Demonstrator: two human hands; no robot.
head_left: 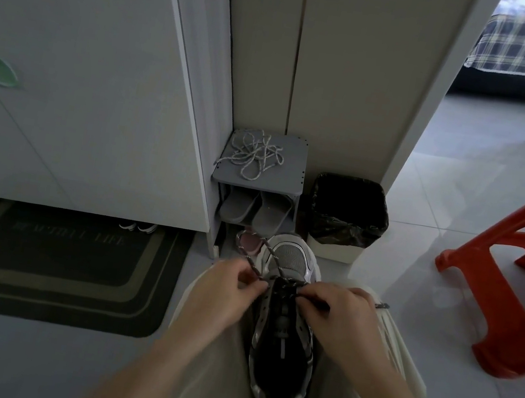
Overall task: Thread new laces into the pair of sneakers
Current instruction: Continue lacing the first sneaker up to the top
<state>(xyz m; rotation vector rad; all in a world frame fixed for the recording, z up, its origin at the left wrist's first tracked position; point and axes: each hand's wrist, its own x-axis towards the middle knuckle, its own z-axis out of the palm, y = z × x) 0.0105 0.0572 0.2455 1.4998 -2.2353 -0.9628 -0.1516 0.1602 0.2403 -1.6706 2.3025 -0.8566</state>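
Bin (332,252) and shoe rack (295,148) stand just beyond sneaker (292,261).

Ahead of me a small grey shoe rack (292,177) stands in the corner, grey slippers (254,210) on its lower shelf. Just right of it sits a bin (345,235) with a black liner. A dark doormat (48,267) lies to my left, an orange plastic stool (503,326) to my right.

Doormat (44,270): faint lettering, only "LIFE" readable; rest blurred.
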